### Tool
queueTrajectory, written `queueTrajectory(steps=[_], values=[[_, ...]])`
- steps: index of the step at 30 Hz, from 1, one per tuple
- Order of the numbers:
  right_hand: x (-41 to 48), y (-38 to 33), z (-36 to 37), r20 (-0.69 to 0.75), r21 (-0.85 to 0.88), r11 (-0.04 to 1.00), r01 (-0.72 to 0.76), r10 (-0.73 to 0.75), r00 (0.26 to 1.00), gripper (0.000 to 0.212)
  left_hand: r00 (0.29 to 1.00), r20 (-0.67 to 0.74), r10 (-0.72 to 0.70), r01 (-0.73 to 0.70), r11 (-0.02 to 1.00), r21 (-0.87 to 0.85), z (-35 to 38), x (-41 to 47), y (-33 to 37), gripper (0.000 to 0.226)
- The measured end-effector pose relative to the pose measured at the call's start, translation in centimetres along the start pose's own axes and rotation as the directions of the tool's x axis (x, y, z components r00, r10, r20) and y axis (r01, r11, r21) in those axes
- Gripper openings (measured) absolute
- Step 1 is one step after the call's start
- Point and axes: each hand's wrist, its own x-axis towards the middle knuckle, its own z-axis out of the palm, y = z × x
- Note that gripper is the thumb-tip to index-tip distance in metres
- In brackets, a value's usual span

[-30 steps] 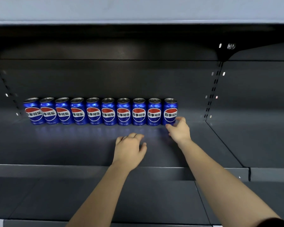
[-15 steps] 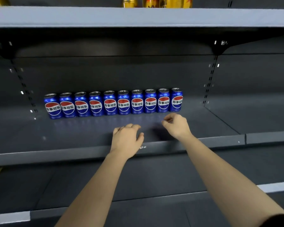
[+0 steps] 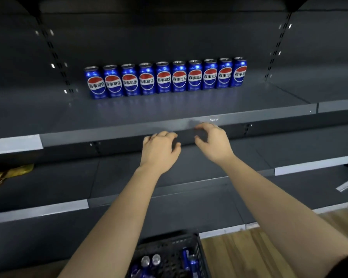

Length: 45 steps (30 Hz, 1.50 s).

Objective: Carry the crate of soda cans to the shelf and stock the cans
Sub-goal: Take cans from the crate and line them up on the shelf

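Counted ten blue cans (image 3: 165,78) upright, side by side, in one row near back edge of shelf (image 3: 129,115). Logged left hand (image 3: 159,149) and right hand (image 3: 213,143) just off shelf's front edge, fingers loosely curled, both released, grasping nothing. Noted black crate (image 3: 169,245) below the arms, more cans (image 3: 151,260) inside.

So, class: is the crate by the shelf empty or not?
Not empty: the crate holds several blue cans, silver tops showing.
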Motion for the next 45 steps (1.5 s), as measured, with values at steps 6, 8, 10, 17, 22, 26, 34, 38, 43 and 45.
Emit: queueTrajectory(steps=[6,8,10,17,22,26,34,38,43,45], values=[[-4.0,0.4,4.1,0.126,-0.003,0.997,-0.083,0.083,0.989,0.037,0.996,0.065,-0.054,0.055,0.998,-0.012,1.9,-4.0,-2.9,0.04],[-5.0,1.1,5.4,0.16,-0.017,0.993,-0.115,0.117,0.98,0.038,0.991,0.107,-0.082,0.083,0.997,0.001,3.0,-5.4,-3.8,0.041],[-6.2,2.0,6.9,0.209,-0.022,0.989,-0.144,0.146,0.967,0.039,0.983,0.149,-0.105,0.104,0.994,0.017,4.2,-6.8,-4.6,0.041],[-11.1,5.7,12.0,0.388,-0.032,0.967,-0.251,0.244,0.889,0.039,0.94,0.281,-0.192,0.182,0.981,0.063,9.0,-11.8,-6.0,0.039],[-14.5,9.4,15.1,0.447,-0.067,0.947,-0.314,0.31,0.839,0.039,0.903,0.372,-0.217,0.193,0.976,0.1,13.4,-14.6,-6.9,0.04],[-17.3,12.3,18.0,0.479,-0.091,0.935,-0.344,0.344,0.808,0.04,0.884,0.418,-0.211,0.178,0.977,0.116,17.6,-16.7,-7.8,0.04],[-23.0,18.8,26.4,0.525,-0.121,0.915,-0.385,0.388,0.757,0.037,0.86,0.462,-0.215,0.188,0.977,0.104,28.5,-21.3,-10.4,0.036],[-27.0,23.0,32.3,0.565,-0.148,0.918,-0.369,0.385,0.73,0.039,0.853,0.473,-0.223,0.189,0.975,0.118,35.3,-23.9,-12.5,0.039],[-32.8,28.6,40.6,0.637,-0.169,0.91,-0.38,0.394,0.662,0.034,0.837,0.49,-0.243,0.195,0.97,0.148,44.8,-28.2,-15.7,0.038],[-34.8,30.9,43.6,0.652,-0.154,0.914,-0.376,0.379,0.656,0.039,0.831,0.495,-0.255,0.206,0.967,0.153,48.2,-30.3,-16.9,0.036]])
